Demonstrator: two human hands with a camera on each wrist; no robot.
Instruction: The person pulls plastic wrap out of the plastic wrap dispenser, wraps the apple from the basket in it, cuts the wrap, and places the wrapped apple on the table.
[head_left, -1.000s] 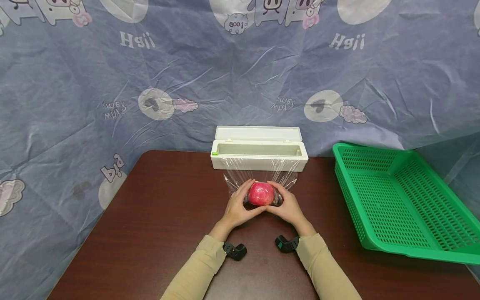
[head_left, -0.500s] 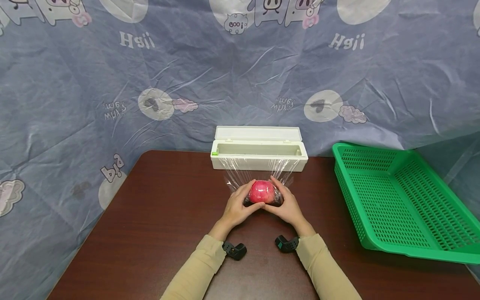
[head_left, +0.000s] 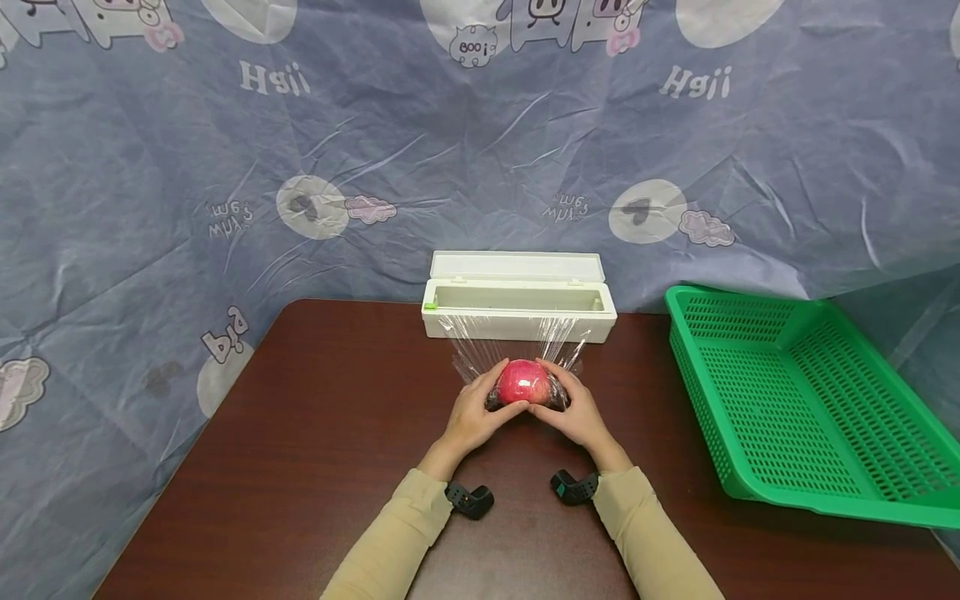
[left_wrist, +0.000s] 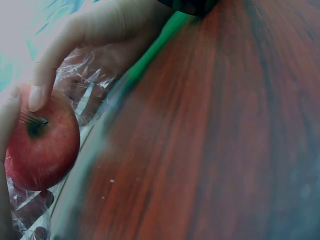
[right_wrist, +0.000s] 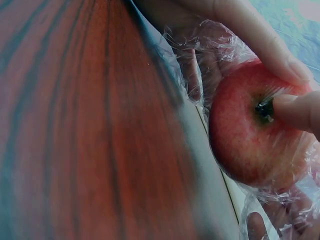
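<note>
A red apple (head_left: 523, 382) with clear plastic wrap over it is held between both hands over the table. My left hand (head_left: 474, 413) curves round its left side and my right hand (head_left: 583, 415) round its right, the two thumbs meeting at the near side. Close up, the apple (left_wrist: 50, 150) shows its stem hollow, with a thumb tip right beside the stem in the right wrist view. Crinkled plastic wrap (right_wrist: 220, 42) bunches among the fingers. From the apple the film stretches in pleats to the front of a white plastic wrap dispenser (head_left: 517, 327).
The dispenser's lid (head_left: 517, 266) stands raised at the table's back edge. At the right lies a green plastic basket (head_left: 787, 417). A printed blue-grey cloth (head_left: 420, 167) hangs behind the brown table (head_left: 315, 467).
The thumbs have moved slightly up over the apple's near side, and the apple has shifted a little away from me. Around it the film's loose side edges have drawn inward.
</note>
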